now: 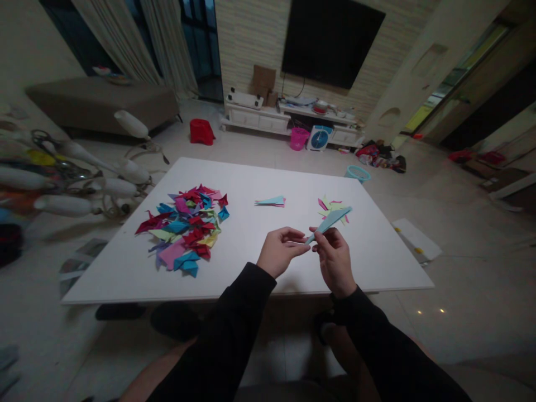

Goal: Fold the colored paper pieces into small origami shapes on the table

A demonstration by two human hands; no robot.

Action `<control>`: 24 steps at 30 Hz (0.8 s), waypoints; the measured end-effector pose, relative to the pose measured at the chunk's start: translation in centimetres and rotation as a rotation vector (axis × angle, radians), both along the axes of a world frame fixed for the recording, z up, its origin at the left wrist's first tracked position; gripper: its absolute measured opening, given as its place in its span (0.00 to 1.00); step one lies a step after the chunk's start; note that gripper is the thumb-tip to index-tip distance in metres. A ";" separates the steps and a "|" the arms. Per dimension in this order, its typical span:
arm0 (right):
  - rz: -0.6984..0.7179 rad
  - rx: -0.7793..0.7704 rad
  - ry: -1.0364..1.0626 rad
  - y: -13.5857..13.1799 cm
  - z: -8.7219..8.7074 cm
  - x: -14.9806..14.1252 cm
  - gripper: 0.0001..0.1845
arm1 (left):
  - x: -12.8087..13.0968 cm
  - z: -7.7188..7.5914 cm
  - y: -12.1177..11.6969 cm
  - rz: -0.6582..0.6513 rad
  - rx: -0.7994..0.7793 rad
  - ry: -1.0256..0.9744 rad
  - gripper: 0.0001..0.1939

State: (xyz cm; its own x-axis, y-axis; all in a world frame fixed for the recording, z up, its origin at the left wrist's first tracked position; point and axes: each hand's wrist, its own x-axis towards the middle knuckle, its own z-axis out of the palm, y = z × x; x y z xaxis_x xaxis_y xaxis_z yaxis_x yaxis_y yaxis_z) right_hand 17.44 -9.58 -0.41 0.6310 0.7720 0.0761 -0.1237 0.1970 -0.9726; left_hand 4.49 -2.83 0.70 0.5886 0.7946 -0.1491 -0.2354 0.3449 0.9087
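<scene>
A long, narrow light-blue folded paper piece (330, 221) is pinched at its lower end between both hands above the white table (251, 262). My left hand (281, 251) grips it with fingertips pressed together. My right hand (334, 258) is curled round the same end, and the strip points up and to the right. A big heap of folded coloured paper pieces (184, 229) lies to the left. A small folded blue and pink piece (271, 201) lies in the middle. A few green and pink pieces (330, 205) lie just beyond the held strip.
The floor holds a red stool (201, 132), a pink bin (298, 138), a small fan (319, 137) and a teal basket (357, 173). A grey sofa (100, 103) stands at back left, a dark TV (330, 39) above a white cabinet. Blurred white rods and scissors (62, 178) stick out at left.
</scene>
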 end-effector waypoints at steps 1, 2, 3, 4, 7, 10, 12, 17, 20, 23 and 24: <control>-0.002 0.005 -0.001 0.0 0.0 0.0 0.15 | 0.0 0.0 0.0 -0.011 -0.024 -0.011 0.15; -0.002 0.010 -0.003 0.0 0.0 0.0 0.15 | 0.0 0.0 0.0 -0.020 -0.044 -0.021 0.15; 0.003 0.013 -0.007 0.0 -0.1 0.0 0.15 | 0.0 0.0 -0.1 -0.025 -0.061 -0.032 0.16; 0.009 0.015 -0.014 0.0 -0.1 0.0 0.16 | 0.0 -0.1 -0.1 -0.028 -0.078 -0.042 0.16; 0.018 0.014 -0.030 -0.1 0.0 0.0 0.16 | 0.0 -0.1 -0.2 -0.032 -0.110 -0.070 0.18; 0.010 0.015 -0.026 -0.1 0.1 0.0 0.16 | 0.1 -0.1 -0.1 -0.035 -0.125 -0.090 0.19; 0.012 0.018 -0.026 -0.1 0.2 -0.1 0.15 | 0.1 -0.1 -0.1 -0.032 -0.120 -0.085 0.19; 0.029 0.017 -0.025 -0.1 0.2 -0.1 0.13 | 0.0 0.0 0.0 0.000 -0.070 -0.039 0.18; 0.029 0.008 -0.021 -0.2 0.2 -0.1 0.13 | 0.0 0.0 0.0 0.005 -0.056 -0.027 0.19; 0.034 0.010 -0.009 -0.3 0.3 -0.1 0.13 | 0.1 -0.1 0.0 0.013 -0.059 -0.025 0.21; 0.037 0.012 -0.005 -0.3 0.3 -0.1 0.12 | 0.1 -0.1 0.0 0.015 -0.062 -0.028 0.22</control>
